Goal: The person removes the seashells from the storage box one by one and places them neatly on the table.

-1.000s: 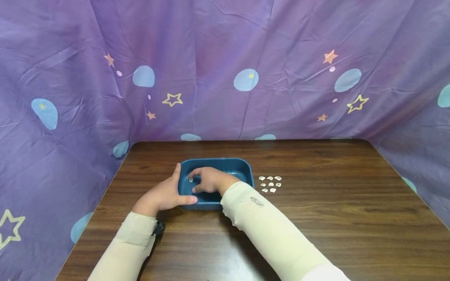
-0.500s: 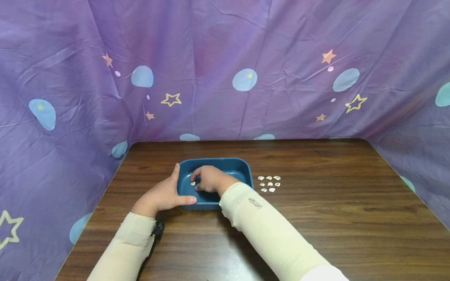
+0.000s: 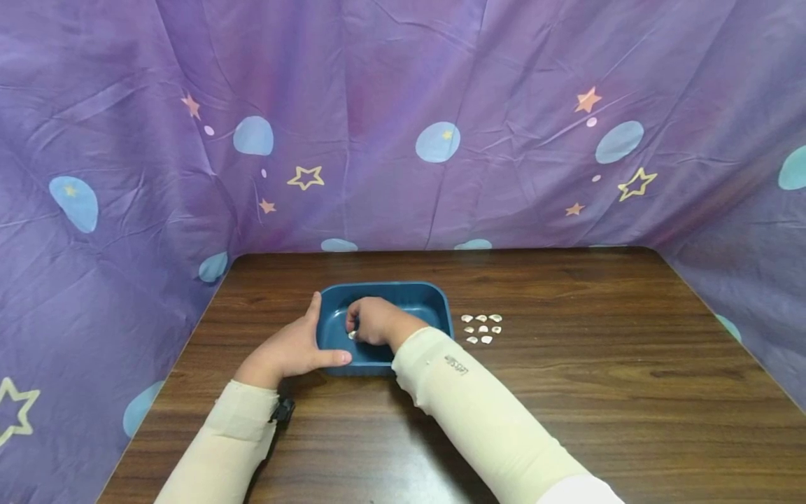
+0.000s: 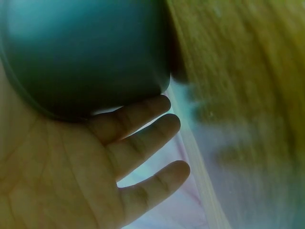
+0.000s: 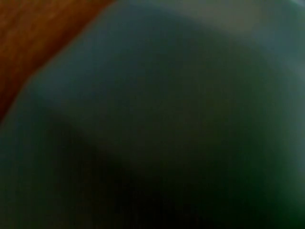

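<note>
A blue rectangular tray [image 3: 428, 290] stands on the table. My left hand [image 3: 283, 355] rests against its left end, the thumb along the near rim and another finger reaching up past the far left corner. In the left wrist view several straight fingers [image 4: 147, 188] of that hand extend past the tray's wall [image 4: 95, 57]. Inside the tray, my right hand [image 3: 378, 322] has its fingers curled and pinches a small pale seashell [image 3: 352, 336] near the tray's floor. The right wrist view is dark and blurred, and hides those fingertips.
Several small whitish seashells [image 3: 483, 328] lie in short rows on the wooden table [image 3: 598, 364], just right of the tray. A purple patterned cloth [image 3: 378, 91] hangs behind the table and along its sides.
The right fingers have drawn the seashell a little nearer and to the right within the tray, and have come together with the thumb on it. My left hand keeps its place.
</note>
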The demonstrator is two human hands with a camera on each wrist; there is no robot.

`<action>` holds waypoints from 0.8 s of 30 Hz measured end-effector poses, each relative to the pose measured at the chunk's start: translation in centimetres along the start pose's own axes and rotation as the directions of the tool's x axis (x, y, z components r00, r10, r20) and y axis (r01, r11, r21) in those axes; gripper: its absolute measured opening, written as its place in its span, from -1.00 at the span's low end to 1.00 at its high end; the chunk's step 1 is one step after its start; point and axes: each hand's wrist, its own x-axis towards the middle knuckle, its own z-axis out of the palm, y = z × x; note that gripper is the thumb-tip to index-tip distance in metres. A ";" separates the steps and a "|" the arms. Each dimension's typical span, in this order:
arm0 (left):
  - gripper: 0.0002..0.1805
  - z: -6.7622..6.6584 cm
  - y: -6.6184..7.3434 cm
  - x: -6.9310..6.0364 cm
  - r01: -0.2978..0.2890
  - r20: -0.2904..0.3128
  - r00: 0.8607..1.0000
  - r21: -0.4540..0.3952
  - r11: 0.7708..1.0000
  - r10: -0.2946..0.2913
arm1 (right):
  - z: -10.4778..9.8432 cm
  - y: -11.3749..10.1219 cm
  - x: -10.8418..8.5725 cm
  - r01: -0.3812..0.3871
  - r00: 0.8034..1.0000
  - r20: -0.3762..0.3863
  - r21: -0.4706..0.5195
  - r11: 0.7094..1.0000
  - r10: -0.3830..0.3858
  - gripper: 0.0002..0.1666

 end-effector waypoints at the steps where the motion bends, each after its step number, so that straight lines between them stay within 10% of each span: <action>1: 0.53 0.0 0.0 0.0 0.001 -0.002 1.000 0.001 1.000 -0.001 | 0.0 0.0 0.0 -0.003 1.000 0.003 0.005 1.000 0.003 -0.86; 24: 0.54 0.1 -0.1 0.0 -0.005 0.003 1.000 -0.028 1.000 0.005 | 0.0 0.2 0.1 -0.021 0.999 0.027 0.058 0.998 0.019 -0.88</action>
